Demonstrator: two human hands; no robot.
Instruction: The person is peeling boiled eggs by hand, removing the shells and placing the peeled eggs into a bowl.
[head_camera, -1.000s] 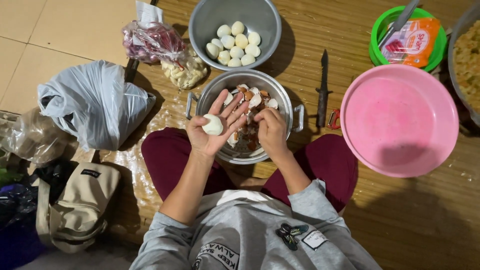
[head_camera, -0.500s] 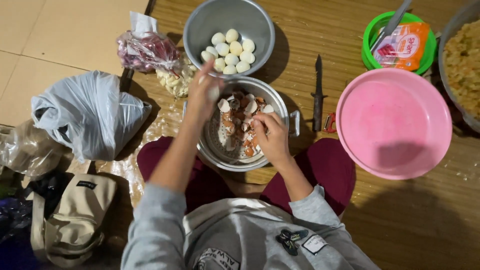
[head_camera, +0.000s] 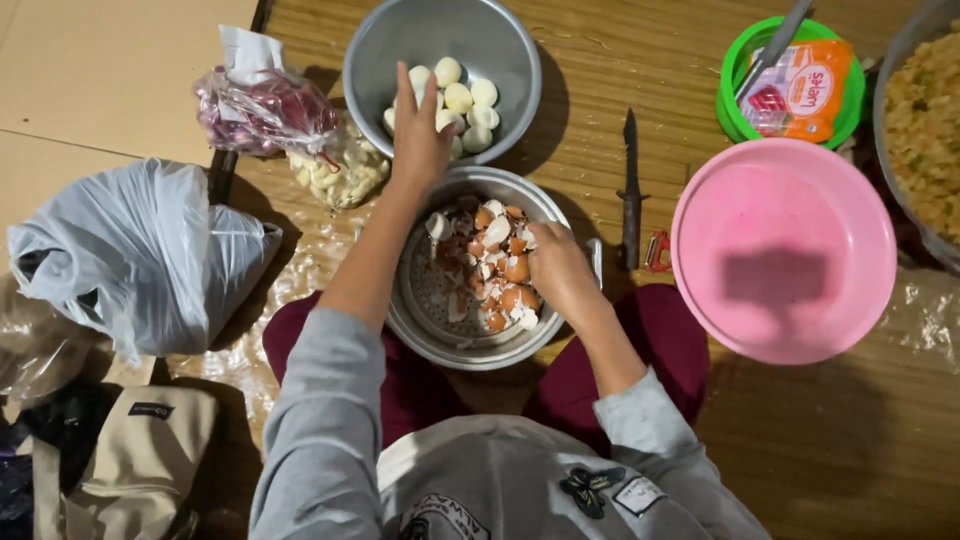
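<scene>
While your left hand reaches the bowl of peeled eggs, grip unclear | right hand, fingers curled, contents hidden, rests on shells | peeling looks well along.

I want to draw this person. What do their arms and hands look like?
Both arms wear long grey sleeves, the left sleeve and right sleeve ending at the wrists. The left hand and right hand are bare: no gloves, rings or watch visible.
</scene>
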